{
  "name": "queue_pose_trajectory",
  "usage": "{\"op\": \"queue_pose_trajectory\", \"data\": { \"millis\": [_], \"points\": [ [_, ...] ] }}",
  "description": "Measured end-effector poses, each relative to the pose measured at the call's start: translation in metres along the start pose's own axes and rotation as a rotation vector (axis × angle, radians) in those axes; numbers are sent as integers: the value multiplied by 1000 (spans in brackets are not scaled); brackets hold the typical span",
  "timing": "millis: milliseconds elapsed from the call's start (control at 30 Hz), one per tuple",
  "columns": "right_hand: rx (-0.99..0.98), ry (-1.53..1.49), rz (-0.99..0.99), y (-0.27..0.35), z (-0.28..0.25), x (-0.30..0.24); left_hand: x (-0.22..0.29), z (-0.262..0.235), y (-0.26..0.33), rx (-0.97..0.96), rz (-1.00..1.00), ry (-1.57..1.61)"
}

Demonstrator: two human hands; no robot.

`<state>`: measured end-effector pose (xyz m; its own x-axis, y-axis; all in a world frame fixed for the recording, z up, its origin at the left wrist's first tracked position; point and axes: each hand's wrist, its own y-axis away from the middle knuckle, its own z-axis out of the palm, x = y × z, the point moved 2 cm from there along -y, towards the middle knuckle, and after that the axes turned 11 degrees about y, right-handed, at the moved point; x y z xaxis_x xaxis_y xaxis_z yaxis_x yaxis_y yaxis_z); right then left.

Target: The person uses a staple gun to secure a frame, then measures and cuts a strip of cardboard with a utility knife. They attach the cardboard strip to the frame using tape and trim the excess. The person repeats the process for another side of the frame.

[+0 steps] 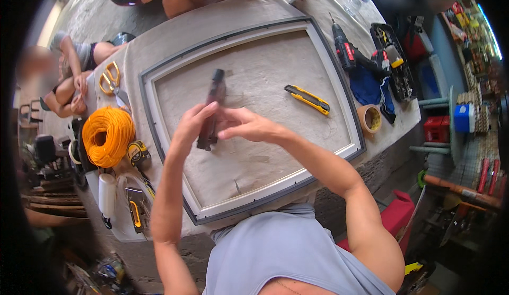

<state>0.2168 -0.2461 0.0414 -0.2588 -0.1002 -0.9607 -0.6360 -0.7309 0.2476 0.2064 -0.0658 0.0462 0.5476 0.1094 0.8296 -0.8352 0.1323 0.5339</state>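
Note:
Both of my hands are over the middle of a rectangular white frame with a dark grey edge (275, 188), which lies flat on the cloth-covered table. A long, narrow dark object (217, 85), slightly blurred and partly hidden by fingers, stands between them; its exact kind is unclear. My left hand (192, 125) closes round its near side, thumb on top. My right hand (249, 125) meets it from the right with bent fingers, the fingertips hidden behind it. Inside the frame, to the right of my hands, lies a yellow and black utility knife (308, 100).
Left of the frame are gold-handled scissors (110, 78), a coil of orange cord (108, 137), a tape measure (138, 153) and a white roll (106, 196). To its right lie a cordless drill (344, 48) and a tape roll (369, 119). Other people sit beyond the table.

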Motion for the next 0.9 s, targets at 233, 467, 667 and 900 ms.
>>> {"op": "queue_pose_trajectory", "data": {
  "millis": [233, 467, 667, 900],
  "points": [
    [1353, 1148, 5, 31, -272, -14, 26, 23, 9, 77, -97, -335],
    [1188, 825, 237, 22, -350, 25, 83, 50, -57, -311, -36, -342],
    [1295, 824, 133, 23, -339, 24, 164, 154, -165, -478, 112, -783],
    [1330, 769, 161, 24, -334, 22, 179, 213, -239, -468, 140, -1047]
  ]
}}
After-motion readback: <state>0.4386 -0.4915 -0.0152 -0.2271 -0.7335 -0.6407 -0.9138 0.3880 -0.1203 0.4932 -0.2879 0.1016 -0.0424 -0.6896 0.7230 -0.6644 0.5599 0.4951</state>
